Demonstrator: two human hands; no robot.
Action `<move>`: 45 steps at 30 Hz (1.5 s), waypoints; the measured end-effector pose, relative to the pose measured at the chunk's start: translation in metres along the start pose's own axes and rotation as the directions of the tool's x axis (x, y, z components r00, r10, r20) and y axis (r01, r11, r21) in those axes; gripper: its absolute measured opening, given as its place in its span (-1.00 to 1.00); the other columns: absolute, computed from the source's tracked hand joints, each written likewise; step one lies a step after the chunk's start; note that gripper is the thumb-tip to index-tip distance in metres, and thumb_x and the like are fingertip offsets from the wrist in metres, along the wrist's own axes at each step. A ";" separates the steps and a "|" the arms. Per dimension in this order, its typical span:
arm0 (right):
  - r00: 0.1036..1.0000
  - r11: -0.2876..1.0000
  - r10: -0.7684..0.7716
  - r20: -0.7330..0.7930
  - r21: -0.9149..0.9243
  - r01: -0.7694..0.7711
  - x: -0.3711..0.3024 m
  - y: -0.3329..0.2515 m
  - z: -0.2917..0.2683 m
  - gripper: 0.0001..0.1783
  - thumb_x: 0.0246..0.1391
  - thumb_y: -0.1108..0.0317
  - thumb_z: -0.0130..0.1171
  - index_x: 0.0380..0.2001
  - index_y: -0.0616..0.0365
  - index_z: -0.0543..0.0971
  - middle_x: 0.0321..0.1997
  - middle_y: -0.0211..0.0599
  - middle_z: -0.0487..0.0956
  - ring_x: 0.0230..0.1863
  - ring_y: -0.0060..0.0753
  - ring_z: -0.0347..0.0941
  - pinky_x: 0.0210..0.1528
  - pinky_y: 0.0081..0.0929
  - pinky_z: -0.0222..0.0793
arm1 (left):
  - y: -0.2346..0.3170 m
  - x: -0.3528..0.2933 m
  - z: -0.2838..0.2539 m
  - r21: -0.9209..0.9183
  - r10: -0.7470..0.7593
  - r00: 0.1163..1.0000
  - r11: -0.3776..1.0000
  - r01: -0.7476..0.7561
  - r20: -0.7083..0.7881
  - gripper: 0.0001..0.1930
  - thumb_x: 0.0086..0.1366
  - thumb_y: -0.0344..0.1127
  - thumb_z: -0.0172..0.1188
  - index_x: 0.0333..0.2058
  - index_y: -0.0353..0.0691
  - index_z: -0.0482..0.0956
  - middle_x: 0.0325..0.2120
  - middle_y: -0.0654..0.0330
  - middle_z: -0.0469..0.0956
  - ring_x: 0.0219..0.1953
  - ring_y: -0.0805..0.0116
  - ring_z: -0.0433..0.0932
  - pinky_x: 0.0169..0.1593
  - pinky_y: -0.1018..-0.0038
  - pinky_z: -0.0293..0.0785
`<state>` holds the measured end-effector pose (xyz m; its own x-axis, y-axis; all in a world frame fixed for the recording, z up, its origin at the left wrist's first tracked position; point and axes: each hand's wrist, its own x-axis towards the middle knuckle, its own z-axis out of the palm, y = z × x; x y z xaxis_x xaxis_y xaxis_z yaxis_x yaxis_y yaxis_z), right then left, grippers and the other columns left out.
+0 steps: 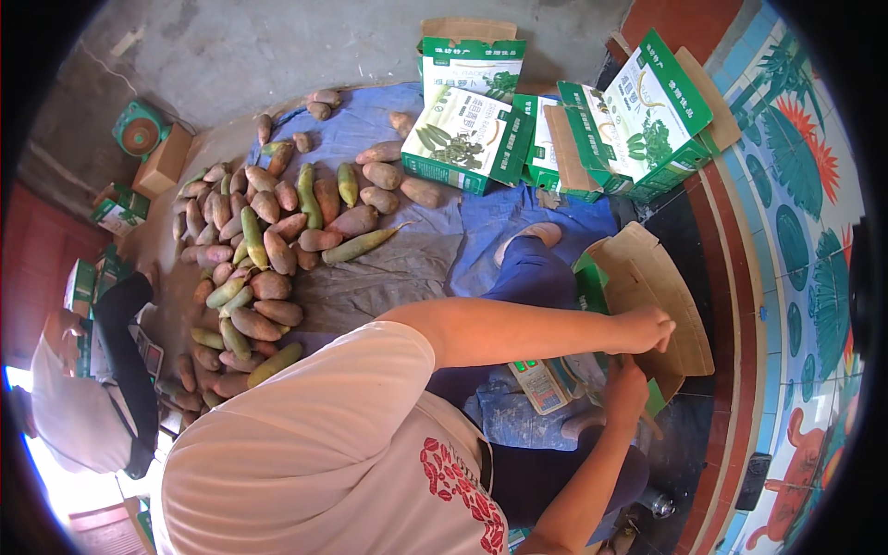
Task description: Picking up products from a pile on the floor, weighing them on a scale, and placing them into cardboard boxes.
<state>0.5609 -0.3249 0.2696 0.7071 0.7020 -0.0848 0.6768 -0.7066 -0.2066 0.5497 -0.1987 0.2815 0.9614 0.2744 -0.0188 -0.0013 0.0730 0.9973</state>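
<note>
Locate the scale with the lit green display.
Head view, right of and below picture centre: the scale sits just below the left forearm, left of the open carton.

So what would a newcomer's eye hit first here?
Probably the big heap of brownish-red and green root vegetables, left of centre. Next, the green-and-white cartons grouped at the top, right of the heap. Then the left hand and right hand, close together at an open carton right of centre.
</note>
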 end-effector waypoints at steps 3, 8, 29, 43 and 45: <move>1.000 1.000 0.015 0.000 -0.006 -0.015 0.003 0.003 0.003 -0.78 0.00 0.29 0.04 -0.32 0.20 0.48 -0.40 0.06 0.51 -0.28 0.12 0.42 -0.29 -0.07 0.31 | 0.014 -0.017 -0.013 0.064 0.133 0.991 0.989 -0.135 0.032 -0.67 0.25 -0.19 -0.11 -0.48 -0.31 0.52 -0.53 0.09 0.51 -0.42 0.32 0.48 -0.29 0.42 0.35; 0.999 0.999 -0.018 -0.048 -0.028 0.017 0.002 0.005 0.002 -0.78 0.05 0.24 -0.01 -0.36 0.17 0.47 -0.42 0.01 0.53 -0.30 0.09 0.44 -0.31 -0.07 0.30 | 0.012 -0.084 -0.094 0.318 0.316 0.939 0.912 -0.261 -0.133 -0.79 0.21 -0.24 0.06 -0.36 -0.30 0.50 -0.45 0.11 0.51 -0.38 0.39 0.48 -0.27 0.48 0.38; 0.985 0.993 -0.118 -0.129 -0.004 0.119 0.008 0.016 0.010 -0.75 0.10 0.28 -0.04 -0.30 0.26 0.45 -0.40 0.08 0.51 -0.31 0.13 0.45 -0.33 -0.16 0.30 | -0.214 -0.539 -0.275 0.102 -0.521 -0.069 -0.293 0.951 -0.851 -0.58 0.15 -0.18 0.03 0.01 -0.08 0.34 0.03 0.16 0.34 0.06 0.17 0.35 0.08 0.19 0.27; 0.983 0.992 -0.120 -0.140 -0.044 0.115 0.015 0.034 0.017 -0.62 0.11 0.19 -0.04 -0.17 0.31 0.43 -0.29 0.10 0.52 -0.23 0.12 0.44 -0.24 -0.18 0.31 | -0.246 -0.573 -0.267 -0.114 -0.335 -0.164 -0.164 0.980 -0.928 -0.50 0.02 -0.36 0.10 0.01 -0.01 0.28 0.05 0.15 0.23 0.12 0.20 0.21 0.08 0.26 0.24; 0.975 0.989 -0.145 -0.169 -0.058 0.137 0.015 0.034 0.018 -0.61 0.11 0.18 -0.04 -0.16 0.31 0.43 -0.28 0.10 0.52 -0.22 0.13 0.44 -0.23 -0.17 0.31 | -0.239 -0.575 -0.294 -0.162 -0.234 -0.196 -0.157 0.974 -0.952 -0.42 -0.03 -0.39 0.15 0.03 -0.01 0.24 0.08 0.11 0.16 0.14 0.17 0.16 0.07 0.24 0.25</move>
<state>0.5904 -0.3369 0.2443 0.6255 0.7722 0.1116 0.7783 -0.6074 -0.1591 -0.0838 -0.0925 0.0330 -0.4500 0.8422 -0.2970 0.8924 0.4111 -0.1862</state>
